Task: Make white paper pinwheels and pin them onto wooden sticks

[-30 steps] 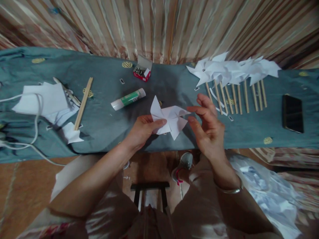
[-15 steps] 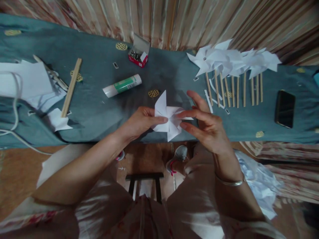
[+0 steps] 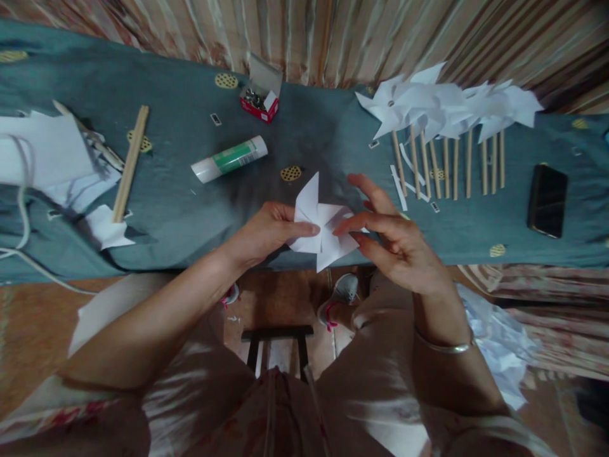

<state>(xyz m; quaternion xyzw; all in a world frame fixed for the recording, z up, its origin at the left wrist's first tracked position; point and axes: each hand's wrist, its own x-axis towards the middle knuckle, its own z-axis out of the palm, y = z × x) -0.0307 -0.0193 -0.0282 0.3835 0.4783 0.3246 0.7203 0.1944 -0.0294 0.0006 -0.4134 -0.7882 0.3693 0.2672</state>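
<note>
A white paper pinwheel head [image 3: 318,222] is held just above the near edge of the blue-grey cloth [image 3: 190,190]. My left hand [image 3: 266,231] pinches its left side, thumb on top near the centre. My right hand [image 3: 394,238] touches the right blades, forefinger and thumb at the centre, the other fingers spread. A green and white glue stick [image 3: 229,158] lies on the cloth behind my left hand. A small red box of pins [image 3: 259,105] stands open farther back.
A row of finished white pinwheels on wooden sticks [image 3: 447,127] lies at the back right, with a black phone [image 3: 547,200] to the right of them. Paper sheets [image 3: 52,158] and a loose wooden stick [image 3: 130,164] lie at the left, with a white cable.
My right hand has moved left from beside the pinwheel onto its centre. The view has tilted a little, and the pinwheel has stayed in my left hand.
</note>
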